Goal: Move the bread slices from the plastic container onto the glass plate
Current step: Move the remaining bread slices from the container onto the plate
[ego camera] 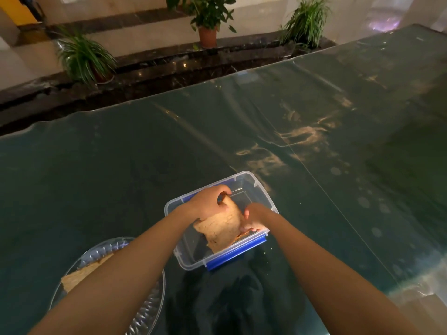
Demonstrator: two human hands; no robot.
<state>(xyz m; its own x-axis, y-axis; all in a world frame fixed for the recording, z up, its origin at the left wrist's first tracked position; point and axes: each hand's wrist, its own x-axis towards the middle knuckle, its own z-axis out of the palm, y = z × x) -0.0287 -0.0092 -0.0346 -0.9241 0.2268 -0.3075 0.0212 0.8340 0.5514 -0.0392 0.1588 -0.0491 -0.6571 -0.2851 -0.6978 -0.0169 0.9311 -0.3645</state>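
Observation:
A clear plastic container (256, 187) with blue clips stands on the dark glass table. Over it, both hands hold a tan bread slice (221, 227). My left hand (209, 201) grips the slice's far corner. My right hand (252, 217) pinches its right edge, and more bread seems to lie under those fingers. The slice is tilted, its lower edge near the container's front wall. At the lower left sits the ribbed glass plate (150, 308), partly hidden by my left forearm, with a bread slice (79, 274) lying on it.
The glossy table (314, 141) stretches far back and right, with its far edge running diagonally. Beyond it are a dark stone ledge and potted plants (208, 22). The table's near right corner (411, 293) shows at the lower right.

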